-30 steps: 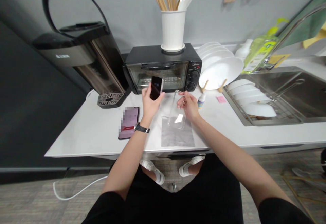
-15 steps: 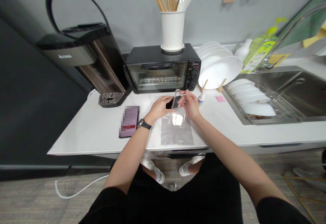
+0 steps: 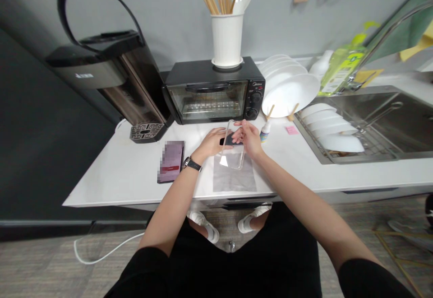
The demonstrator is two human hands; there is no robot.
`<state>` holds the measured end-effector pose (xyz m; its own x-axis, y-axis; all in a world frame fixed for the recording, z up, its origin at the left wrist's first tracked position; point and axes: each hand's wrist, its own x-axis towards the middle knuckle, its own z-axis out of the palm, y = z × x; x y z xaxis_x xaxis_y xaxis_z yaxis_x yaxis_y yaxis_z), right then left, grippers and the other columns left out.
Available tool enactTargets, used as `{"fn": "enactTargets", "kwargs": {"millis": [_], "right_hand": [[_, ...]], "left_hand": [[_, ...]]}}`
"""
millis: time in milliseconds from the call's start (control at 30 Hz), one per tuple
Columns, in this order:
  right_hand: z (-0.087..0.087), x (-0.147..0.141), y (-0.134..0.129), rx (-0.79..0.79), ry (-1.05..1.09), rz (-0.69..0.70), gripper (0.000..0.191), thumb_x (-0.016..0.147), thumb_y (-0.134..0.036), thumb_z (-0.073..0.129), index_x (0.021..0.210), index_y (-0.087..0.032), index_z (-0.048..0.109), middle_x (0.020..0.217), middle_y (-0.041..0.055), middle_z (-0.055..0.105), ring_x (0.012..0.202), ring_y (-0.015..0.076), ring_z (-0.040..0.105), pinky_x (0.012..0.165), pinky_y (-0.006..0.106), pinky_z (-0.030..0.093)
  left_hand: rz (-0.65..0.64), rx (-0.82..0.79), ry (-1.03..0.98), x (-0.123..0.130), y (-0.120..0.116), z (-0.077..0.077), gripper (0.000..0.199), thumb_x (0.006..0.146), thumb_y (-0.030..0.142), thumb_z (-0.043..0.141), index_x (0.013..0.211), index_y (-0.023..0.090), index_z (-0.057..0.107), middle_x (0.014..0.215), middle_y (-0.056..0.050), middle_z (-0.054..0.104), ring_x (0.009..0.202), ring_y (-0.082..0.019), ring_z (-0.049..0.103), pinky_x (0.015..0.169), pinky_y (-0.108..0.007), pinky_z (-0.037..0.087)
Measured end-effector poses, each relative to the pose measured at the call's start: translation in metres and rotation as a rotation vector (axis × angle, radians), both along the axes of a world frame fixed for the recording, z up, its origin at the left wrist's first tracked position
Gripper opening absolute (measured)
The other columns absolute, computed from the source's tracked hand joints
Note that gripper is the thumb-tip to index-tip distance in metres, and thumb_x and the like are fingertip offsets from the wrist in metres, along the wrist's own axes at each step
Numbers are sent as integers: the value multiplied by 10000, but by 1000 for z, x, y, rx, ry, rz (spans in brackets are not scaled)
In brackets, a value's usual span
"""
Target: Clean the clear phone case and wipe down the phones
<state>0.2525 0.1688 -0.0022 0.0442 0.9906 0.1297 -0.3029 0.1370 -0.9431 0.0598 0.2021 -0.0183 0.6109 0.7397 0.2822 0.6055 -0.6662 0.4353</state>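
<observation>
A: What is at the center of the tabletop (image 3: pixel 111 178)?

B: A dark phone (image 3: pixel 222 142), gripped in a person's left hand (image 3: pixel 212 142), thumb on the near side, fingers along the far side. Whether it touches the surface cannot be told.

A: And the right hand (image 3: pixel 251 136)?

B: Its thumb and fingertips pinch a clear case (image 3: pixel 234 157) near the upper right corner. The case is held tilted, with part of the phone showing through it.

A: What lies below?

B: A grey sheet (image 3: pixel 234 181), under the case's lower end.

A: And nearby?

B: A small bottle (image 3: pixel 265 132) stands just beside the right hand. A second phone (image 3: pixel 174 160) lies near the watch (image 3: pixel 193 165) on the left wrist. An oven (image 3: pixel 209 71) stands behind.
</observation>
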Motion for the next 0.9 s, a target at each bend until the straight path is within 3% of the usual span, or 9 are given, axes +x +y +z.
{"fn": "enactTargets", "kwargs": {"millis": [100,233,300,367,467,567,667,767,900], "right_hand": [[1,3,-2,12,8,-13,622,957,-880,706,985,-258,699,628,-34,733,482,153,644,490,260,502],[5,-1,-12,-8,-22,-134,609,1010,-867,633,1002,-259,675,662,-22,762,530,165,700,525,263,535],[5,-10,-23,-16,-37,-185,630,1020,-881,595,1029,-255,662,690,-9,783,567,173,739,542,258,541],[4,-22,-37,-4,-51,-174,649,1027,-890,571,1077,-249,663,746,17,815,614,188,775,570,267,560],[-2,-31,-65,23,-113,-78,639,1080,-852,505,1225,-252,670,912,64,871,775,234,840,714,333,649],[-11,-14,-95,106,-347,-45,585,1132,-740,466,1443,-272,629,1265,115,874,1151,295,848,1048,475,676],[-21,22,-119,274,-869,-86,483,1036,-550,704,1424,-263,719,1569,160,738,1428,387,712,1269,609,544],[-26,54,-136,301,-1165,-92,172,1030,-322,692,1130,-253,814,1425,161,803,1334,401,741,1225,635,558],[-10,82,-152,252,-1183,-240,171,1083,-314,624,1039,-258,779,1155,120,860,1087,355,814,1031,544,637]], "left_hand": [[76,-43,-64,-7,-6,10,496,1017,315,841,1492,197,760,1687,-184,664,1700,-368,478,1420,-627,354],[272,-29,-331,-11,-59,30,514,1185,361,533,1671,206,594,1667,-189,660,1507,-314,684,1323,-556,516],[329,-33,-343,-6,-103,34,787,1111,475,702,1801,261,389,1723,-185,574,1374,-314,760,1202,-517,626],[432,24,-258,1,-144,32,1131,935,517,922,1836,285,279,1759,-195,490,1388,-362,740,1152,-515,662],[551,91,-175,0,-181,23,972,967,301,866,1788,265,348,1658,-190,554,1395,-356,729,1153,-482,662],[557,83,-152,-21,-191,15,861,999,247,803,1754,248,389,1623,-187,577,1392,-342,724,1254,-504,590],[507,16,-128,-44,-195,11,795,1016,335,812,1716,253,445,1585,-165,636,1432,-363,699,1304,-533,542],[433,-41,-79,-53,-197,11,782,1014,403,828,1703,282,480,1624,-148,660,1505,-393,651,1322,-552,523],[338,-81,3,-43,-188,15,865,990,439,864,1741,277,469,1625,-153,691,1509,-413,634,1297,-591,535]]}}
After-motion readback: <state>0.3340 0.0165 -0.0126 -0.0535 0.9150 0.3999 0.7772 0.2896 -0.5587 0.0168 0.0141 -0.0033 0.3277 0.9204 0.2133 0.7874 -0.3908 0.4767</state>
